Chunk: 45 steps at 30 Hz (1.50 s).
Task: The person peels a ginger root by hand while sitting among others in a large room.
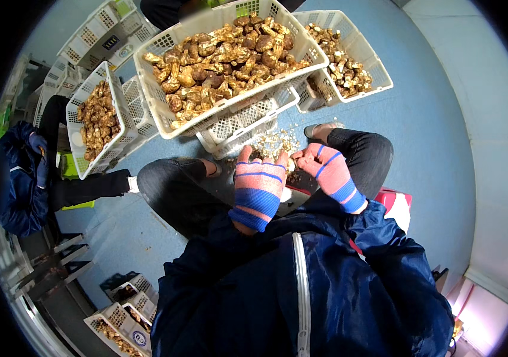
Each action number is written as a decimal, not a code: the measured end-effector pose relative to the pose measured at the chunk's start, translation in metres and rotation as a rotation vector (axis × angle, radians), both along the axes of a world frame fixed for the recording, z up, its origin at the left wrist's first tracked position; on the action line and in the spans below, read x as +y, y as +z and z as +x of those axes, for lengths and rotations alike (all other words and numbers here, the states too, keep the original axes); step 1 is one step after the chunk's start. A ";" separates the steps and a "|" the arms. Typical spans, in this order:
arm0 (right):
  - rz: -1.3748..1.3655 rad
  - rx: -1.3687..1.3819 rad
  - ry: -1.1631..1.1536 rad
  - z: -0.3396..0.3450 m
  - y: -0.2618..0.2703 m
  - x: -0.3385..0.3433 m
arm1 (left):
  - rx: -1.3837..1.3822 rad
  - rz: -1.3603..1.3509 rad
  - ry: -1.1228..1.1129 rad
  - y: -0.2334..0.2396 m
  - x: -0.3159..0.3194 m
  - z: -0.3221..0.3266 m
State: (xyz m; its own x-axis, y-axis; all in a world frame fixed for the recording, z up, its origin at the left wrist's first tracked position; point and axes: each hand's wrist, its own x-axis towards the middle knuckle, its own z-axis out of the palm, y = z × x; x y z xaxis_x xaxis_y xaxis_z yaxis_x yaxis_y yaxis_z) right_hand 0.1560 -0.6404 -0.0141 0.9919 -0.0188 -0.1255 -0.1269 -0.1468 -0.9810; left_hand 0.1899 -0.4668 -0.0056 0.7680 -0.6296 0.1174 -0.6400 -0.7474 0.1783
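Both my hands wear pink fingerless-looking knit gloves with blue bands and meet over my lap. My left hand [260, 187] is bent around a small pale mushroom piece [291, 166], its fingers partly hidden by its back. My right hand [325, 172] pinches at the same piece from the right; whether it holds a tool is not visible. Pale mushroom trimmings [276, 142] are scattered on the floor just beyond my fingers. Past them, a large white plastic crate [218, 108] full of brown mushrooms [227, 58] rests above other crates.
A white crate of smaller mushrooms [347, 73] stands at the back right. Another mushroom-filled crate [124, 138] is at the left, beside a seated co-worker [26, 178] in dark clothing. More crates [122, 319] stand at lower left. A red box [385, 196] sits beside my right leg.
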 end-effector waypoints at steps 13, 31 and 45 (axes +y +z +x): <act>0.355 0.172 0.004 -0.002 -0.003 -0.012 | 0.060 -0.029 -0.028 -0.002 0.002 -0.003; 0.187 0.037 0.134 -0.010 -0.001 -0.013 | 0.477 -0.295 -0.097 -0.012 0.019 0.000; 0.209 0.141 0.202 -0.012 -0.002 -0.006 | 0.455 -0.332 -0.087 -0.016 0.023 -0.002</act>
